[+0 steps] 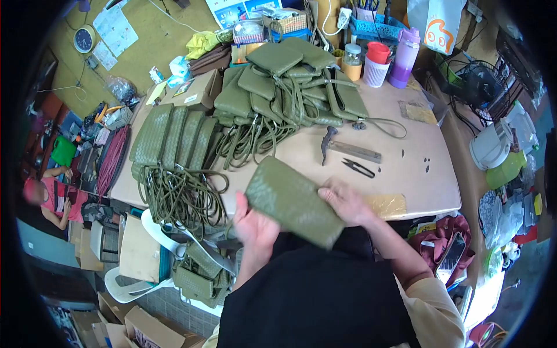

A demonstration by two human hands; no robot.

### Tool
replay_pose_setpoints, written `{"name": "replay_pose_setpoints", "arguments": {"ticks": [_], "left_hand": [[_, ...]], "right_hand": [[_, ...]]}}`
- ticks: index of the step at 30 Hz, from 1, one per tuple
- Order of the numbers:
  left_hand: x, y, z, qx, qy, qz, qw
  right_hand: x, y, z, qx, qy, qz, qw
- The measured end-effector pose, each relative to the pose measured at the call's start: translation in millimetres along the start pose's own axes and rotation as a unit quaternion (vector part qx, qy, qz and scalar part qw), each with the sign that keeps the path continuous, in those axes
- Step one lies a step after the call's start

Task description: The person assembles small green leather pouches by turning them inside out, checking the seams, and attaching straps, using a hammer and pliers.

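Note:
An olive-green zip pouch (293,200) with a woven pattern is tilted in front of my body, over the table's near edge. My right hand (342,200) grips its right edge, thumb on top. At the lower left edge, my left hand (255,226) supports the pouch with the thumb spread out to the side; its other fingers are partly hidden by the pouch. Beyond it on the table lie a hammer (354,151) and black thread snips (358,168).
Similar pouches are heaped (290,87) at the table's back, and a stacked row (174,136) with tangled straps (180,197) overhangs the left edge. A purple bottle (405,58) and a lidded cup (376,65) stand back right. A white chair (159,232) holds more pouches. Another person (61,197) sits far left.

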State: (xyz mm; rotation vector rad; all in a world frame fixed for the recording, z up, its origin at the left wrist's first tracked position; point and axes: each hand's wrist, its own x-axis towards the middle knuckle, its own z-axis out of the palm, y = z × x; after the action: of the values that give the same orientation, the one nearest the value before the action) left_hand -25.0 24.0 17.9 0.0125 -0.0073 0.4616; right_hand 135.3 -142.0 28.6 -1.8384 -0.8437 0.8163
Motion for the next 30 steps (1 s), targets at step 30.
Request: {"name": "replay_pose_setpoints", "arguments": {"ticks": [30], "left_hand": [[26, 20, -5, 0.891, -0.078, 0.195, 0.402]], "right_hand": [[3, 57, -19, -0.031, 0.283, -0.246, 0.926]]}}
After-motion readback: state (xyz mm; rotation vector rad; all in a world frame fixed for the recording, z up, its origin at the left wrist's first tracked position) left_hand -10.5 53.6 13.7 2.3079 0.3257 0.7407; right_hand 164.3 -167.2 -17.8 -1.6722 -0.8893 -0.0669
